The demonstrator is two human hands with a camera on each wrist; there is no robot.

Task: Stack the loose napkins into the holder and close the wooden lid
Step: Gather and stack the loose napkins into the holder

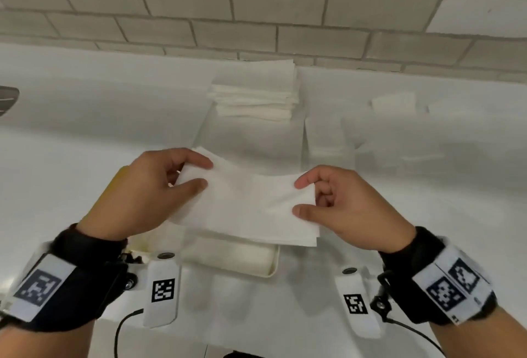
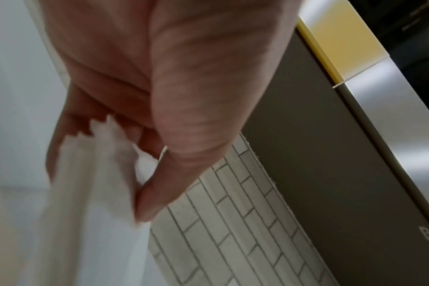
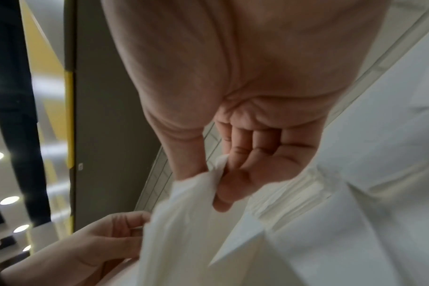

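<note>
A small bundle of white napkins (image 1: 248, 203) hangs in the air between both hands, above the cream holder (image 1: 271, 265) near the counter's front edge. My left hand (image 1: 159, 189) pinches the bundle's left end between thumb and fingers; the left wrist view shows the napkins (image 2: 98, 174) under the thumb (image 2: 157, 193). At the bundle's right end my right hand (image 1: 342, 206) pinches it with thumb and forefinger; the napkins (image 3: 196, 193) show in the right wrist view. A taller stack of napkins (image 1: 255, 95) sits at the back by the wall. No wooden lid is in view.
More loose napkins (image 1: 393, 102) lie flat on the white counter (image 1: 85, 129) to the right. A tiled wall (image 1: 256, 10) runs along the back. A dark object (image 1: 7, 98) pokes in at the far left edge.
</note>
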